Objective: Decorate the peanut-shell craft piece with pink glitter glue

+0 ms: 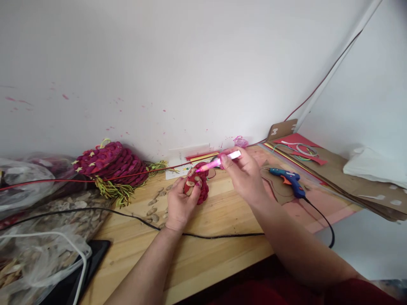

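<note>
My left hand (182, 204) is closed on a round red craft piece (204, 192) covered with peanut shells, holding it tilted above the table. Shells along its rim are magenta, while a few near my fingers are still tan. In my right hand (243, 173) is a pink and white paint marker (219, 161), its tip touching or very near the shells at the upper left of the piece. Loose peanut shells (152, 210) lie left of my left hand. Behind the piece, a white paper (173, 173) rests near the wall.
A stack of magenta shell-covered discs (111, 163) with yellow stars and tassels stands at back left. Clear bags of shells (85, 212) fill the left side, beside a black tablet-like item (95, 254). A blue glue gun (292, 180) and its cord lie right; cardboard (343, 178) sits beyond.
</note>
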A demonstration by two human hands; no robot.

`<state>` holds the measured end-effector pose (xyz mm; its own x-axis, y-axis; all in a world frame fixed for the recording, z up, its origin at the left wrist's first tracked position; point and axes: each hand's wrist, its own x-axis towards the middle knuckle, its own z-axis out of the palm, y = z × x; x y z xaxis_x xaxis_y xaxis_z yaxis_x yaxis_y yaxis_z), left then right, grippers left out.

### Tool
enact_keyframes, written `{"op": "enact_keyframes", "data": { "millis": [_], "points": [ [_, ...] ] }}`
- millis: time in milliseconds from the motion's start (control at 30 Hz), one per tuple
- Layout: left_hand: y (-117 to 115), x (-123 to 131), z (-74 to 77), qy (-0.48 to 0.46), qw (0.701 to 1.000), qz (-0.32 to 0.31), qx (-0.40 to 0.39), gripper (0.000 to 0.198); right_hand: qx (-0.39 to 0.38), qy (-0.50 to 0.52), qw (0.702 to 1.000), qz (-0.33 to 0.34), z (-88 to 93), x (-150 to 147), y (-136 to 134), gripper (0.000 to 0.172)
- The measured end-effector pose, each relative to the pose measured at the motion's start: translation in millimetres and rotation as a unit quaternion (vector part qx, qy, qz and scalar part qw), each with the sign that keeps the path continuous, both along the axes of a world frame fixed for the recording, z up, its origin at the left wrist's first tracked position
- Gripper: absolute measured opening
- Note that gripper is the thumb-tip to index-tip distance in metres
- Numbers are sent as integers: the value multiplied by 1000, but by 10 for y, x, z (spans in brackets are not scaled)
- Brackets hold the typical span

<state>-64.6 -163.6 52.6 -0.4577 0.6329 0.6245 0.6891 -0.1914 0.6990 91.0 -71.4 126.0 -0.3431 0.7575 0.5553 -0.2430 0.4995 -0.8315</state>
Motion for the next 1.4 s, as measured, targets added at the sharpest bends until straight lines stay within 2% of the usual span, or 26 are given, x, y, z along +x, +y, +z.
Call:
{"op": "enact_keyframes", "data": {
  "millis": [200, 367, 667, 967, 1067, 1167, 1267, 1400],
  "points": [
    [21, -54, -22, 63, 997, 37, 15, 19, 90, -1, 996, -27, -197, -14, -97, 12],
    [28, -53, -24, 90, 995, 35, 12, 19, 141, -32, 987, -66, -262, 11, -77, 10],
    [1, -34, -40, 104, 994, 20, -9, 7, 179, -55, 979, -75, -231, 11, -89, 7],
    [-2, -34, -22, 104, 994, 28, -22, 8, 180, -59, 976, -104, -218, 20, -44, 7],
    [-6, -33, -23, 105, 994, 26, -25, 12, 181, -57, 978, -85, -216, 24, -58, 7],
    [-9, -33, -30, 109, 993, 22, -31, 16, 215, -65, 972, -72, -209, 23, -86, 5],
    [-7, -36, -37, 110, 993, 26, -35, 17, 245, -72, 963, -90, -196, 26, -99, 4],
    [-3, -37, -34, 109, 993, 29, -39, 16, 234, -65, 964, -111, -187, 36, -94, 3]
  ]
}}
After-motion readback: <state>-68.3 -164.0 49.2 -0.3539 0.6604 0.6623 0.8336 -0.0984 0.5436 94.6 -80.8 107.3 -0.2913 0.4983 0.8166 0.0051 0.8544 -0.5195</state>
